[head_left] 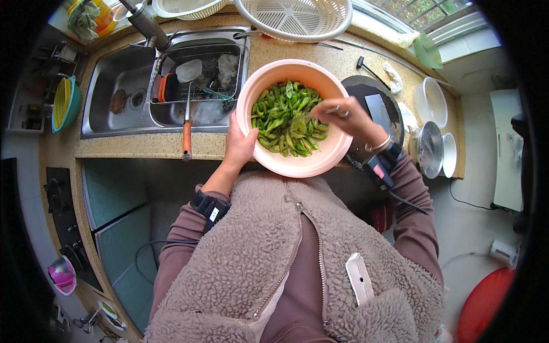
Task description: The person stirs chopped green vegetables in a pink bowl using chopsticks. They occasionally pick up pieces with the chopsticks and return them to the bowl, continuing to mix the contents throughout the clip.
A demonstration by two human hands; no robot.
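Observation:
A pale pink plastic basin (274,158) is tipped towards me at the counter's front edge. Cut green peppers (287,115) lie heaped inside it. My left hand (241,141) grips the basin's left rim, thumb over the edge. Over the right side of the peppers, my right hand (347,118) is closed around a thin metal utensil (303,116). Its lower end is blurred among the peppers, so its exact kind cannot be made out. Behind my right wrist, a cleaver (378,109) lies on a dark round cutting board (358,88).
Left of the basin is a double steel sink (116,85) with a wire rack; a wooden-handled ladle (187,133) lies across its edge. Large plastic colanders (296,21) stand at the back. To the right are a film-covered bowl (430,150) and a clear tub (430,102).

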